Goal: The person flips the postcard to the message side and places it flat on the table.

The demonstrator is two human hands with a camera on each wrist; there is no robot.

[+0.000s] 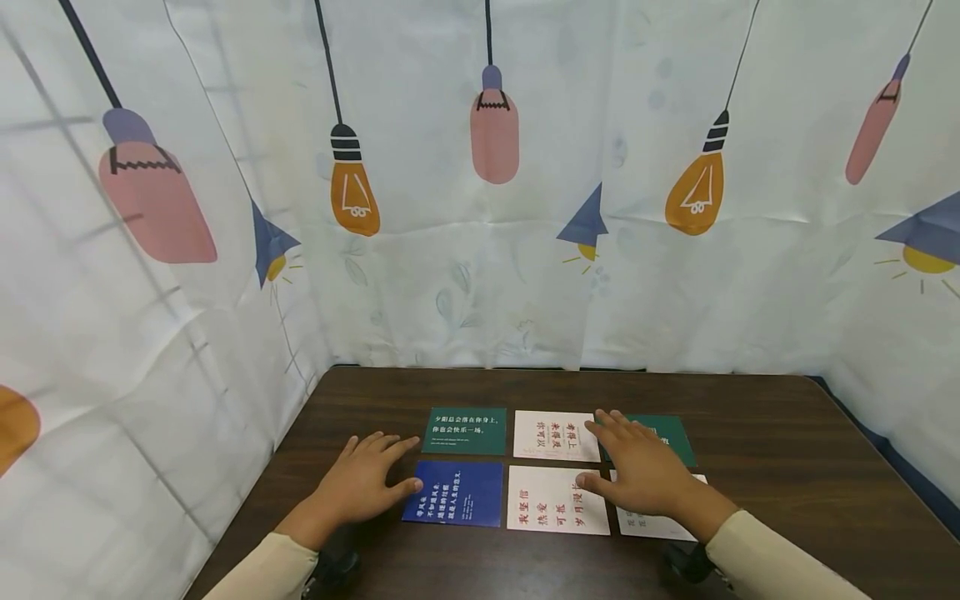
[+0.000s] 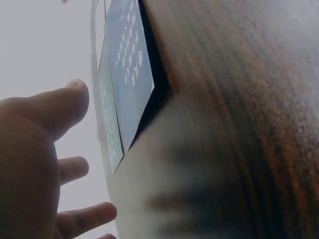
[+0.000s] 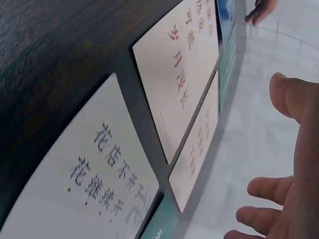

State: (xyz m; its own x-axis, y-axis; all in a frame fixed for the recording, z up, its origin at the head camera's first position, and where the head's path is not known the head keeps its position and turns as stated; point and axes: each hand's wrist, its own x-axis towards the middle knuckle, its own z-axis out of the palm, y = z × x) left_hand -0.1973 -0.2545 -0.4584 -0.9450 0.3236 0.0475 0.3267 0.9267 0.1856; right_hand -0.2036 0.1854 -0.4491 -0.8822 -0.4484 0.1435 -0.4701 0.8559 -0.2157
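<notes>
Two rows of cards lie flat on the dark wooden table (image 1: 360, 408). At the back are a green card (image 1: 465, 431), a white card with red writing (image 1: 551, 436) and another green card (image 1: 678, 437). In front lie a blue card (image 1: 457, 493), a white card with red characters (image 1: 551, 500) and a white card with dark characters (image 3: 107, 172). My left hand (image 1: 362, 482), fingers spread, hovers beside the blue card's left edge. Over the right-hand cards my right hand (image 1: 645, 467) is spread, partly hiding them. Neither hand holds anything.
A white curtain (image 1: 420, 292) printed with lamps and bulbs hangs behind the table and along both sides. Dark wrist devices (image 1: 330, 571) sit below both cream sleeves (image 1: 772, 558).
</notes>
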